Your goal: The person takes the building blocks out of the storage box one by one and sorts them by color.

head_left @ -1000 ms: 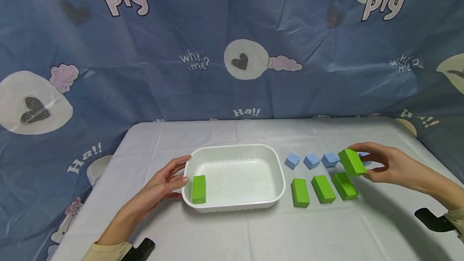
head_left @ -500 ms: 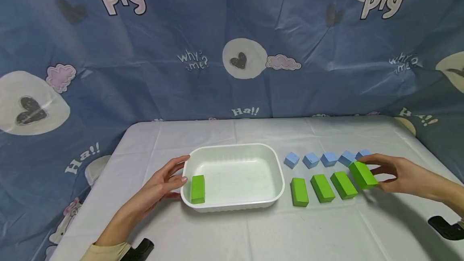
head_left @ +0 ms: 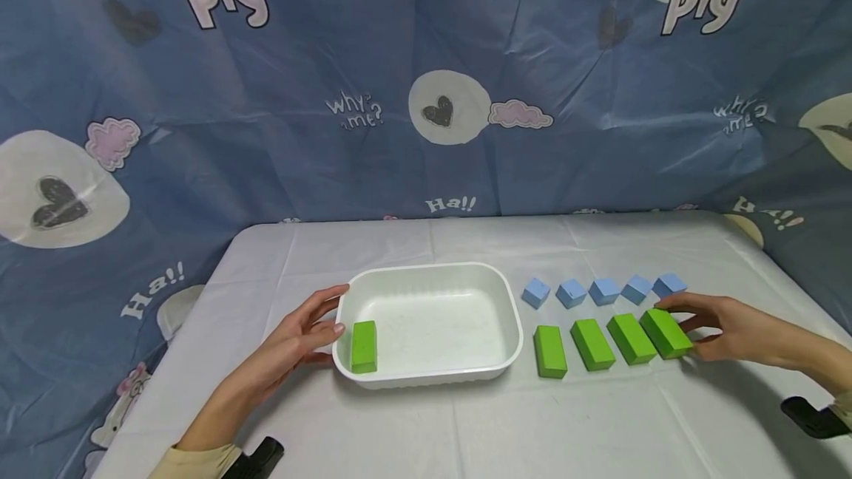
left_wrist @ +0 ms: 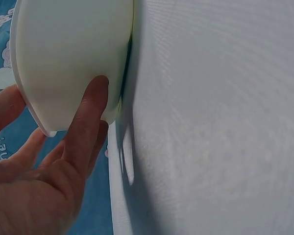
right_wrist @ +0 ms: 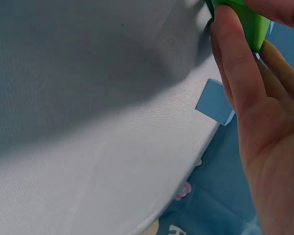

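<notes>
My right hand (head_left: 728, 327) pinches a green block (head_left: 666, 333), which now seems to stand on the white cloth, right of three like green blocks (head_left: 631, 339). In the right wrist view the held block (right_wrist: 242, 22) is partly cut off at the top, between thumb and fingers (right_wrist: 237, 63). My left hand (head_left: 296, 342) holds the left end of a white plastic tray (head_left: 426, 379), thumb at its rim. Seen from the left wrist, fingers (left_wrist: 90, 110) press against the tray's outer wall (left_wrist: 71, 54). One green block (head_left: 364, 347) lies inside the tray at its left end.
Behind the green blocks runs a row of several small light-blue cubes (head_left: 604, 291). White cloth (head_left: 466, 427) covers the table. A blue printed curtain (head_left: 373, 168) hangs at the table's back edge.
My right hand has moved right and down with the green block, bringing it from above the row to its right end. The left hand and tray have stayed put.
</notes>
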`<state>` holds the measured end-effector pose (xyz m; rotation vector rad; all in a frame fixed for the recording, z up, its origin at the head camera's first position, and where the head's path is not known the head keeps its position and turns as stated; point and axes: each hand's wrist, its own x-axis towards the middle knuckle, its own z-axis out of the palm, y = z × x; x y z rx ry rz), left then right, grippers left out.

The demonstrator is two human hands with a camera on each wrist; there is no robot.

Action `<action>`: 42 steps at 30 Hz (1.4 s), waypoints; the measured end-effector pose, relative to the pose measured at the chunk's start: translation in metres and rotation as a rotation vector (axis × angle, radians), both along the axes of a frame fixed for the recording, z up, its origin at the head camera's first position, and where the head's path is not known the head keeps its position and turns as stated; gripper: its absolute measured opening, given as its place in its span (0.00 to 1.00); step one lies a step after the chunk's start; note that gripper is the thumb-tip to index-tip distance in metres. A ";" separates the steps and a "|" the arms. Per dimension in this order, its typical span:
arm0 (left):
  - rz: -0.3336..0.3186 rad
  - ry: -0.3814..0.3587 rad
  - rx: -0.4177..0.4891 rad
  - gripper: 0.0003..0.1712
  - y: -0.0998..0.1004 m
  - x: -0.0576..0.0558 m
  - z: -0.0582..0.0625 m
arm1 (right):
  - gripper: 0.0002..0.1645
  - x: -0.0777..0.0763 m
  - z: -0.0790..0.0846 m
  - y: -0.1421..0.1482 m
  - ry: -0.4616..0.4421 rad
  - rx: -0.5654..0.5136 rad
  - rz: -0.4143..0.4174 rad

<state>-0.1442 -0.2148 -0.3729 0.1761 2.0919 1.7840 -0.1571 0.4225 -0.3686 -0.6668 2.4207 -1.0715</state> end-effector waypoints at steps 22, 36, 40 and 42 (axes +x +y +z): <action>-0.006 0.017 -0.012 0.36 -0.002 0.001 0.000 | 0.40 0.006 0.000 0.008 0.137 -0.075 0.007; -0.001 0.016 -0.013 0.36 -0.001 0.002 0.002 | 0.33 0.015 0.024 -0.022 0.359 -0.027 -0.137; 0.005 0.009 -0.015 0.35 0.000 0.002 0.001 | 0.30 0.017 0.028 -0.036 0.406 -0.073 -0.138; 0.013 0.002 -0.015 0.35 0.000 0.001 0.000 | 0.29 0.017 0.030 -0.043 0.422 -0.100 -0.130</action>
